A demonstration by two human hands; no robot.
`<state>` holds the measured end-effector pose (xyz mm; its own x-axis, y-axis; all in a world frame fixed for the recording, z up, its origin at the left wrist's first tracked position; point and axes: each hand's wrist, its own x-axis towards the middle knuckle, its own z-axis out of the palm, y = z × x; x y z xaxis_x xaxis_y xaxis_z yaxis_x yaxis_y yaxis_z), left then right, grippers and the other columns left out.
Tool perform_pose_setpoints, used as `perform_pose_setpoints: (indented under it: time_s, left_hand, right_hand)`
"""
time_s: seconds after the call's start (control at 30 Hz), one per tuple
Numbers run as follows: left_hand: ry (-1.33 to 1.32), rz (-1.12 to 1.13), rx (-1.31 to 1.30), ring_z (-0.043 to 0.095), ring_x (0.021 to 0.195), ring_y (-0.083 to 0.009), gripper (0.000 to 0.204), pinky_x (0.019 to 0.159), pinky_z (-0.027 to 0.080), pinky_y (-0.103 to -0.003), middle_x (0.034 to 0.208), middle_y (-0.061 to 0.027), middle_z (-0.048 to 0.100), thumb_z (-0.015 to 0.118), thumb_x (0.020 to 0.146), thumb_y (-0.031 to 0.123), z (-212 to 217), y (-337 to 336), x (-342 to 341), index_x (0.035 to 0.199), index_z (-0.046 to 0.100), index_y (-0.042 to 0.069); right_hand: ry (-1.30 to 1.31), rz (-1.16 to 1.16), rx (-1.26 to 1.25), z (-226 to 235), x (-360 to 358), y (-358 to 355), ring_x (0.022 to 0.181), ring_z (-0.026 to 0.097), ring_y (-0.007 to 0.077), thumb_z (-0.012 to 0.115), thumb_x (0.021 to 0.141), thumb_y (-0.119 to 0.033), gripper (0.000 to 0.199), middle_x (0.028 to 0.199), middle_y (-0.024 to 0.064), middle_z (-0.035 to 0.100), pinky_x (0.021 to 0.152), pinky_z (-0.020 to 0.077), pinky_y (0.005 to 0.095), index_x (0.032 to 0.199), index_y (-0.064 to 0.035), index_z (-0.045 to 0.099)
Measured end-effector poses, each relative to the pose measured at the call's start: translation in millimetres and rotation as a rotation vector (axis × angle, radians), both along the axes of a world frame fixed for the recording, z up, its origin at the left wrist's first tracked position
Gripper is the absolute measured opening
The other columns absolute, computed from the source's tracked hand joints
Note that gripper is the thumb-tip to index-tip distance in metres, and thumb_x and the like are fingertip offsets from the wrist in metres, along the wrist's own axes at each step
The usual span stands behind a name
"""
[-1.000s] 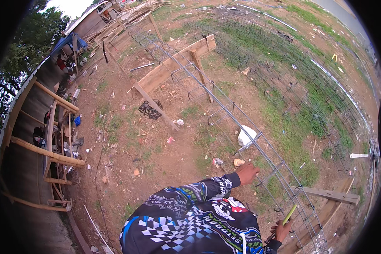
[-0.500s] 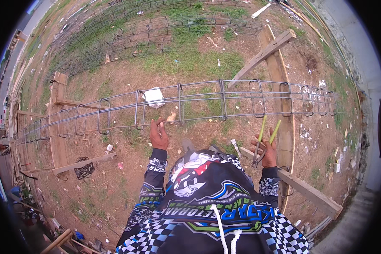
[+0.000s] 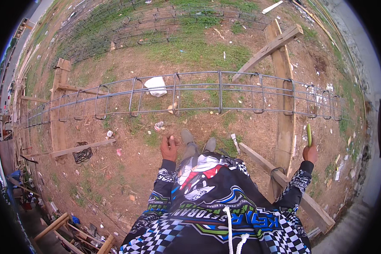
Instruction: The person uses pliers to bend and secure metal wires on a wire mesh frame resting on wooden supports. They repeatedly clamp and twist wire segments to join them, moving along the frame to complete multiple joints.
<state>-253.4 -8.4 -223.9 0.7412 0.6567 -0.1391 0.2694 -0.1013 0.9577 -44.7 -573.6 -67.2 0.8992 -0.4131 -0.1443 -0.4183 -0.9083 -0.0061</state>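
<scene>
A long steel rebar cage (image 3: 190, 95) lies across wooden beams in front of me, a step away from both hands. My left hand (image 3: 169, 148) is held low in front of my chest with its fingers curled; something small may be pinched in it, too small to tell. My right hand (image 3: 310, 153) is out to the right, gripping a tool with yellow-green handles (image 3: 309, 134) that point upward. My grey shoes (image 3: 197, 142) stand on the dirt just short of the cage.
Wooden beams (image 3: 283, 84) cross under the cage and a plank (image 3: 283, 182) lies at my right. A white bag (image 3: 156, 86) sits behind the cage. More rebar cages (image 3: 156, 21) lie on grass farther off. Black wire coil (image 3: 82, 154) and scrap timber (image 3: 63, 228) lie left.
The view swung round to face the cage. My left hand has come off the cage bars and drawn back to my chest. My right hand has moved out to the right with the tool.
</scene>
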Motion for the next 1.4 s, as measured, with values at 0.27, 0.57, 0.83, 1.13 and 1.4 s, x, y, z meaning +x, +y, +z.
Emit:
perform_pose_setpoints:
  time_s: [0.27,0.57,0.83,1.13,1.4]
  left_hand:
    - [-0.003,0.303,-0.092,0.062,0.061,-0.0134,0.021,0.058,0.052,-0.027,0.073,-0.008,0.064,0.051,0.103,0.021,-18.3,2.0,-57.5,0.098,0.054,0.0]
    - [0.033,0.348,-0.139,0.062,0.059,-0.0155,0.022,0.056,0.052,-0.027,0.073,-0.0101,0.064,0.051,0.103,0.022,-46.4,-6.0,-95.1,0.101,0.052,0.0]
    - [-0.019,0.35,-0.184,0.066,0.062,-0.0194,0.023,0.057,0.052,-0.027,0.078,-0.0152,0.068,0.05,0.104,0.023,-32.0,-6.5,-89.6,0.111,0.046,0.001]
    - [0.014,0.641,-0.276,0.072,0.076,-0.0243,0.024,0.062,0.055,-0.03,0.098,-0.0207,0.071,0.047,0.104,0.025,-30.6,0.6,-136.9,0.114,0.045,0.003]
    - [-0.019,0.591,-0.19,0.061,0.116,-0.0224,0.019,0.094,0.049,-0.039,0.128,-0.0139,0.063,0.052,0.102,0.024,-3.9,112.3,-85.1,0.112,0.055,0.007]
  right_hand:
    - [0.395,0.362,0.08,-55.8,21.2,-32.9,0.113,0.061,0.042,0.051,0.076,-0.001,0.063,0.118,0.0274,0.064,0.098,0.0477,0.0475,0.138,-0.0126,0.055]
    - [0.497,0.482,-0.273,-32.0,47.9,22.9,0.105,0.066,0.0367,0.068,0.08,-0.019,0.032,0.107,0.0172,0.07,0.087,0.0543,0.0483,0.111,-0.0127,0.064]
    - [0.474,0.468,-0.29,-33.5,57.8,32.9,0.108,0.066,0.0345,0.071,0.078,-0.021,0.033,0.11,0.0158,0.07,0.091,0.0539,0.0456,0.11,-0.0116,0.069]
    - [-0.06,0.415,0.422,-65.4,53.0,67.2,0.107,0.066,0.0325,0.062,0.09,-0.031,0.036,0.111,0.0162,0.071,0.092,0.0508,0.0408,0.116,-0.0074,0.069]
    - [-0.441,-0.139,1.294,-153.3,25.3,232.4,0.118,0.059,0.026,0.037,0.105,-0.049,0.059,0.127,0.0125,0.063,0.097,0.0452,0.04,0.127,0.0005,0.058]
